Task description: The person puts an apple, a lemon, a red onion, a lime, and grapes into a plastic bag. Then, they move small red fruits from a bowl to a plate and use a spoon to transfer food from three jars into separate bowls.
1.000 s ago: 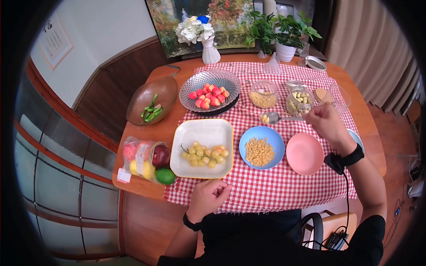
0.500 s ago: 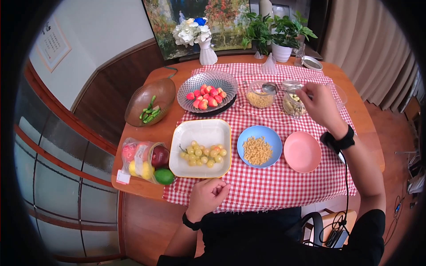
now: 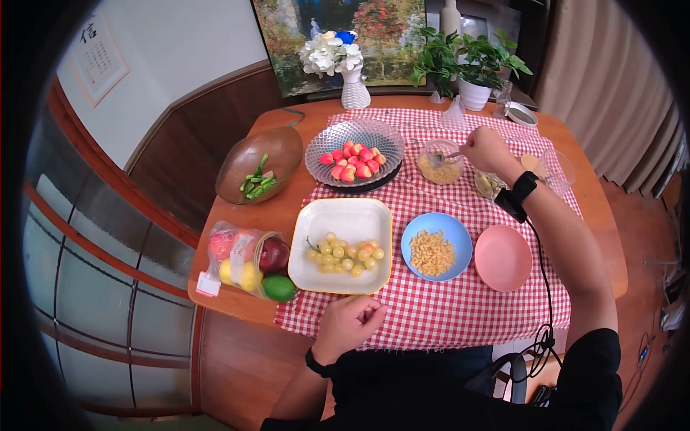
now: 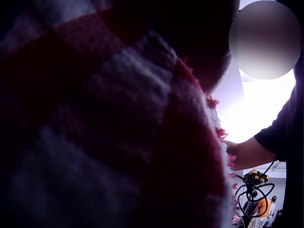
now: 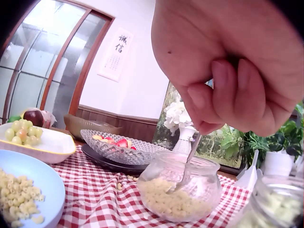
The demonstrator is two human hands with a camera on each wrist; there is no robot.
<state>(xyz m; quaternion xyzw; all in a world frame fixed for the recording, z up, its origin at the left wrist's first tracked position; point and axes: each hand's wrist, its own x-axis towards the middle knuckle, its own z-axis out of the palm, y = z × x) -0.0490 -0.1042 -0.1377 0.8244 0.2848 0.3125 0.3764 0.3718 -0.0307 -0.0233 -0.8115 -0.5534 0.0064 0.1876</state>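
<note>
In the head view, my right hand (image 3: pixel 490 152) holds a metal spoon (image 3: pixel 451 154) from above, at the back right of the table. The right wrist view shows thumb and fingers pinching the handle, with the spoon (image 5: pixel 188 164) leaning down into a round glass jar (image 5: pixel 156 164) and its bowl among the short macaroni (image 5: pixel 175 202). Right beside it, partly hidden by my wrist, is another jar (image 3: pixel 487 184) of pale greenish pieces. My left hand (image 3: pixel 348 323) rests at the front edge of the tablecloth, fingers loosely curled, holding nothing; checked cloth fills most of the left wrist view.
A blue plate (image 3: pixel 466 239) with macaroni and a pink plate (image 3: pixel 503 260) lie in front of the jars. Leftward are a white tray (image 3: pixel 302 269) with grapes, a glass fruit bowl (image 3: pixel 323 140), bagged fruit (image 3: pixel 237 255) and a brown bowl (image 3: pixel 233 161). A funnel (image 3: pixel 453 115) stands behind.
The spoon, earlier carrying pale pieces in front of the jars, went over the macaroni jar and is now down inside it. My right hand moved left and back; the left hand stayed at the table edge.
</note>
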